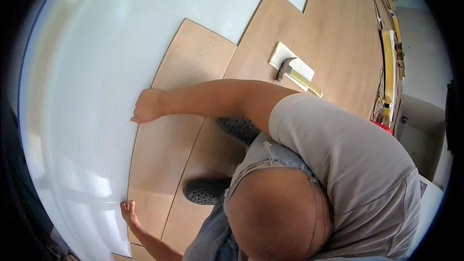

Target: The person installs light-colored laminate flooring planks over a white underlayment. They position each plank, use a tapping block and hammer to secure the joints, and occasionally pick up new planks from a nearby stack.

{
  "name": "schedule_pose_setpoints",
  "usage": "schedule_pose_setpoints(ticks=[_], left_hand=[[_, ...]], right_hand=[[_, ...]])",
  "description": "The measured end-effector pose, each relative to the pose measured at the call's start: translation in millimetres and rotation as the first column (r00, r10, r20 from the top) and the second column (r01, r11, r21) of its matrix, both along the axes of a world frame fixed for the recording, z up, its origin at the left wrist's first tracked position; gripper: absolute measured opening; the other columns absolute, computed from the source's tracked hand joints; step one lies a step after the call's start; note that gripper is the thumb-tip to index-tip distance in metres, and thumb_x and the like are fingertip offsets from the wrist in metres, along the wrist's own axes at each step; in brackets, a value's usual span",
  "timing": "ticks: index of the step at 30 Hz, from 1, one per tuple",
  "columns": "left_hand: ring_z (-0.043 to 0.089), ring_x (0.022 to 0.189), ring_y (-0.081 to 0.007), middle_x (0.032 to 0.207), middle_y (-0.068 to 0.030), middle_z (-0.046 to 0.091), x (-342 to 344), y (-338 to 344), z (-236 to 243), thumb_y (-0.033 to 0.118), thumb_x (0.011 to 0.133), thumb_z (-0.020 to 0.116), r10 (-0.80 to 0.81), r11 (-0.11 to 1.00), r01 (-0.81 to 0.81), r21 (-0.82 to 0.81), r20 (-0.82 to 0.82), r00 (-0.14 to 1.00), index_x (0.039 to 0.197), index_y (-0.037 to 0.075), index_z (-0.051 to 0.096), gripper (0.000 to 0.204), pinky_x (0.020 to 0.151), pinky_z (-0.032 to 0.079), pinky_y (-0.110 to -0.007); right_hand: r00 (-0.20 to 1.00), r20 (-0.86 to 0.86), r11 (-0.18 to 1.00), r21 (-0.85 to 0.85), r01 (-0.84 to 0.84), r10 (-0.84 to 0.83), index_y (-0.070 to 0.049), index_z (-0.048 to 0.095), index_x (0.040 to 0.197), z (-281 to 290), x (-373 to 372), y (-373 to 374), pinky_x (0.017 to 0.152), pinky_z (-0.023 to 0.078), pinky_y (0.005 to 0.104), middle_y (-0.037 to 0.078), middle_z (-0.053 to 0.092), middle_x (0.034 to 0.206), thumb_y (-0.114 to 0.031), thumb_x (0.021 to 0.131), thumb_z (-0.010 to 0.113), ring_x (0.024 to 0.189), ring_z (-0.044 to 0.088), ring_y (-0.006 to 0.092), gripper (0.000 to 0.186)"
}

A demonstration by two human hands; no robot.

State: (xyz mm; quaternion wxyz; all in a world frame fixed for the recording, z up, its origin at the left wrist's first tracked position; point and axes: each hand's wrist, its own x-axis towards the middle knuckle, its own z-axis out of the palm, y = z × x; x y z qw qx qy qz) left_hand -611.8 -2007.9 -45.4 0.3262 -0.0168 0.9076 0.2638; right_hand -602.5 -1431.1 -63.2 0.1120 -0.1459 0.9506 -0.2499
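Note:
A light wood floor plank [174, 63] lies along the edge of the pale ribbed underlay sheet [82, 116]. My right hand [150, 104] reaches across and has its fingers curled on the plank's outer edge. Lower down, my left hand [129, 212] grips that same edge, its thumb and fingers bent over it. Beside my right forearm, a hammer [302, 78] with a yellowish handle rests on a flat white block [281, 51] on the laid planks [333, 43].
My dark perforated clogs [200, 191] and bare knee [275, 212] through ripped jeans are on the plank side. Along the right wall [415, 48] run long yellow-and-white pieces [387, 67], dark cables and a red object [382, 126]. A white sheet [430, 203] lies at lower right.

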Motion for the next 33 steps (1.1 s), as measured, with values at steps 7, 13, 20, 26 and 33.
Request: schedule_pose_setpoints(ticks=[7,13,20,26,33], left_hand=[[0.052,0.096,-0.0305,0.098,-0.0150,0.055,21.0,8.9,20.9,0.039,0.086,0.071,-0.068,0.993,0.053,-0.102,-0.149,0.986,0.104,0.000,0.055,0.046,0.092,0.044,-0.045],[0.055,0.097,-0.0370,0.099,-0.0216,0.058,32.5,80.5,13.5,0.041,0.091,0.068,-0.071,0.997,0.075,-0.001,-0.332,0.940,0.102,-0.007,0.055,0.051,0.092,0.044,-0.048],[0.054,0.077,-0.0350,0.082,-0.0204,0.058,32.6,186.7,-15.9,0.039,0.086,0.078,-0.188,0.976,0.124,-0.180,-0.399,0.897,0.093,-0.005,0.058,0.049,0.073,0.046,-0.047],[0.053,0.073,-0.0328,0.074,-0.0141,0.054,19.6,158.5,34.1,0.038,0.090,0.073,-0.031,0.945,-0.052,-0.322,-0.247,0.969,0.085,0.000,0.064,0.039,0.069,0.042,-0.049],[0.063,0.079,-0.0341,0.077,-0.0157,0.070,1.3,218.7,9.8,0.049,0.103,0.046,-0.095,0.963,-0.036,-0.269,-0.458,0.884,0.074,0.005,0.071,0.057,0.088,0.046,-0.046]], right_hand=[[0.993,-0.108,0.999,-0.008,-0.041,0.040,-0.007,0.071,0.071,15.6,11.5,14.0,0.064,0.055,0.0459,0.014,0.070,0.070,-0.042,0.104,0.044,0.070,0.069,0.0338,0.054],[0.999,0.021,0.998,-0.045,0.033,-0.032,-0.007,0.075,0.083,19.2,10.4,79.1,0.073,0.055,0.0528,0.016,0.073,0.085,-0.048,0.102,0.041,0.083,0.070,0.0402,0.057],[0.991,0.111,0.990,0.126,0.056,-0.070,-0.004,0.070,0.081,29.7,-5.4,162.6,0.077,0.052,0.0502,0.018,0.070,0.080,-0.046,0.106,0.039,0.080,0.066,0.0405,0.057],[0.982,-0.019,0.968,0.167,0.189,-0.189,-0.005,0.071,0.100,13.8,10.4,190.2,0.085,0.051,0.0530,0.022,0.070,0.099,-0.049,0.106,0.038,0.096,0.065,0.0446,0.055],[0.940,-0.012,0.870,0.373,0.322,-0.342,-0.001,0.069,0.098,-11.5,-21.2,181.7,0.086,0.050,0.0505,0.026,0.069,0.100,-0.051,0.107,0.036,0.098,0.064,0.0470,0.061]])
